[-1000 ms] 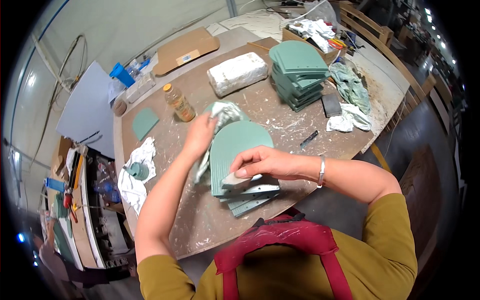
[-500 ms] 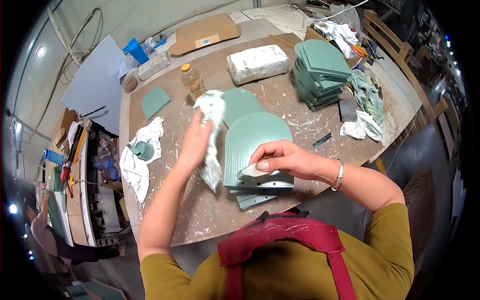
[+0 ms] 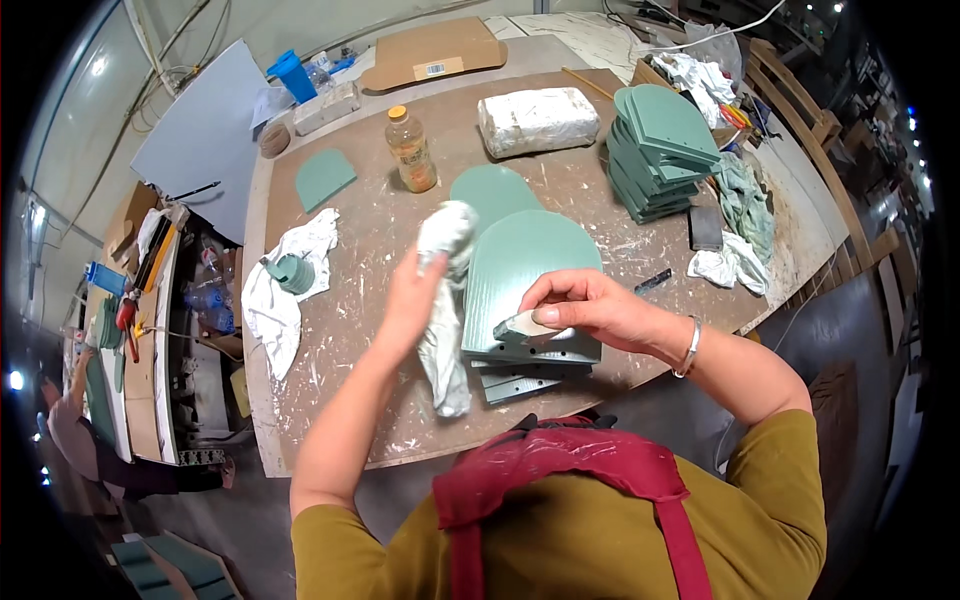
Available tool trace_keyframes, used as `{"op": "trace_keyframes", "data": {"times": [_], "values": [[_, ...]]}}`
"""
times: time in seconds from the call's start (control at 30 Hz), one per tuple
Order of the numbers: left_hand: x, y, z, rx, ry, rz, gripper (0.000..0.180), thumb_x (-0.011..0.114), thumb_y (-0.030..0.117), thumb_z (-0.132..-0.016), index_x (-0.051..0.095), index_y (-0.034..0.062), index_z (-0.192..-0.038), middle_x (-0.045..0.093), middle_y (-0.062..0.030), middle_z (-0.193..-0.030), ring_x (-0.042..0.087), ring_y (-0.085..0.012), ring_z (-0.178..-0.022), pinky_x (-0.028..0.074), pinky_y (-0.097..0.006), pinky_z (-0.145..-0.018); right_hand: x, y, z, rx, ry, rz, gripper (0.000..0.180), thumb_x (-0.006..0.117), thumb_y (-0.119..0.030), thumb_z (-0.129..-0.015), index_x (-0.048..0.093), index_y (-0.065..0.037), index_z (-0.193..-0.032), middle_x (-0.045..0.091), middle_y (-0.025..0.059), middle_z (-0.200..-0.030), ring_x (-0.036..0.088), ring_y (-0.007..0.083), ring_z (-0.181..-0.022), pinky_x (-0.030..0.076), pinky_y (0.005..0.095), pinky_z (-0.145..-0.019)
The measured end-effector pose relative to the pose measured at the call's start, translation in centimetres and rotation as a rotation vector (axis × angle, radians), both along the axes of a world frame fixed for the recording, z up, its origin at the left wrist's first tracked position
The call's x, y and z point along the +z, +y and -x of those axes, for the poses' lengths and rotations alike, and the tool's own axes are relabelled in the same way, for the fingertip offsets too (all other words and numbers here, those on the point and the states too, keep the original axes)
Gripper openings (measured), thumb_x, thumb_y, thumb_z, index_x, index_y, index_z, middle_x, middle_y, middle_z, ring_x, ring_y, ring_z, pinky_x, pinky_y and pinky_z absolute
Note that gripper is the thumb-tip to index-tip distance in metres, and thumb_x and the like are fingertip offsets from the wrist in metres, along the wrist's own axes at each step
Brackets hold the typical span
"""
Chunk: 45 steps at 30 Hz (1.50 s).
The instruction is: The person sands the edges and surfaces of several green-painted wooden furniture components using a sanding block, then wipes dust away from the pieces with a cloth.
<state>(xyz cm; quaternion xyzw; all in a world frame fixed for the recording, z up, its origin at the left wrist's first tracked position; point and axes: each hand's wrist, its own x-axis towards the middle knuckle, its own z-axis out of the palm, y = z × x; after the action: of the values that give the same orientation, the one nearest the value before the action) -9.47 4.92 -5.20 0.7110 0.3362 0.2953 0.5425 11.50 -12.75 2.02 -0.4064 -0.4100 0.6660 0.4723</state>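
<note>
The hands were both occupied. The left hand [image 3: 412,300] was closed on a crumpled white cloth [image 3: 443,355], which hung down toward the wearer just left of the stack [image 3: 535,265] of green, round-topped panels. The left forearm extended forward, elbow toward the wearer. The right hand [image 3: 585,312] was over the near part of the stack, palm down, its thumb and curled fingers pinching a small pale block [image 3: 525,327]. Contact between block and top panel could not be determined. The right elbow was bent outward, the forearm directed inward; a bracelet [image 3: 690,348] was on the wrist.

The stack stood near the front edge of the tabletop [image 3: 330,410], its lower panels offset. The brown surface was scuffed and marked with white. One panel [image 3: 488,190] lay partly behind the stack; another single panel [image 3: 325,178] lay at far left. A bottle [image 3: 410,150] with an orange cap stood upright behind the left hand, and a white bundle [image 3: 538,122] lay farther back. At left, a green jar [image 3: 292,273] rested on a white rag [image 3: 265,320]. A taller, uneven pile [image 3: 665,140] of green panels stood at right, beside a dark pad [image 3: 705,228].

Beyond were a cardboard sheet [image 3: 435,55] and a blue cup [image 3: 292,76]. Another person [image 3: 85,425] was at far left, beside a cluttered shelf unit [image 3: 145,350].
</note>
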Motion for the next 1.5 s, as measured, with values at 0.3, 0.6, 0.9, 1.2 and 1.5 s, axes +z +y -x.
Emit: {"op": "trace_keyframes", "data": {"times": [0.3, 0.6, 0.9, 1.2, 1.5], "values": [[5.4, -4.1, 0.8, -0.047, 0.101, -0.51, 0.039, 0.055, 0.026, -0.099, 0.06, -0.0049, -0.122, 0.052, -0.023, -0.142, 0.052, -0.0382, -0.128, 0.039, -0.044, -0.108, -0.3, 4.5, -3.1, -0.322, 0.174, 0.017, 0.027, 0.062, -0.026, -0.097, 0.061, -0.007, -0.116, 0.067, 0.0027, -0.103, 0.062, 0.0149, -0.093, 0.049, 0.0344, -0.095], [3.5, -7.1, 6.2, 0.006, 0.367, -0.378, 0.018, 0.067, 0.014, -0.089, 0.062, -0.0023, -0.095, 0.061, -0.0183, -0.126, 0.054, -0.039, -0.123, 0.042, -0.042, -0.103, -1.4, 6.7, -4.0, -0.263, 0.231, 0.056, 0.02, 0.061, -0.022, -0.099, 0.061, -0.004, -0.108, 0.065, 0.0059, -0.099, 0.062, 0.016, -0.088, 0.055, 0.0343, -0.089], [3.7, -11.8, 2.9, -0.259, 0.371, -0.999, 0.035, 0.077, 0.009, -0.076, 0.061, 0.0017, -0.107, 0.058, -0.0195, -0.128, 0.058, -0.039, -0.116, 0.045, -0.049, -0.098, -1.6, 9.0, -3.7, -0.118, 0.133, 0.017, 0.024, 0.061, -0.025, -0.1, 0.06, -0.002, -0.103, 0.062, 0.0047, -0.091, 0.061, 0.0136, -0.08, 0.057, 0.0326, -0.084], [5.8, -15.8, -1.0, 0.084, 0.408, -0.799, 0.057, 0.074, 0.028, -0.084, 0.053, -0.0009, -0.128, 0.057, -0.0188, -0.131, 0.052, -0.0392, -0.122, 0.037, -0.05, -0.104, -2.5, 9.6, -4.1, -0.012, 0.121, -0.003, 0.026, 0.06, -0.029, -0.101, 0.058, -0.003, -0.1, 0.057, 0.0033, -0.088, 0.059, 0.0132, -0.08, 0.056, 0.0313, -0.083], [5.2, -20.7, -4.4, -0.022, 0.306, -0.953, 0.049, 0.075, 0.014, -0.067, 0.064, 0.0051, -0.114, 0.063, -0.0109, -0.128, 0.062, -0.0321, -0.109, 0.047, -0.042, -0.089, -2.3, 9.0, -3.9, -0.013, 0.051, 0.013, 0.026, 0.06, -0.03, -0.1, 0.056, -0.005, -0.094, 0.054, 0.0052, -0.086, 0.059, 0.0152, -0.081, 0.054, 0.029, -0.08]]}}
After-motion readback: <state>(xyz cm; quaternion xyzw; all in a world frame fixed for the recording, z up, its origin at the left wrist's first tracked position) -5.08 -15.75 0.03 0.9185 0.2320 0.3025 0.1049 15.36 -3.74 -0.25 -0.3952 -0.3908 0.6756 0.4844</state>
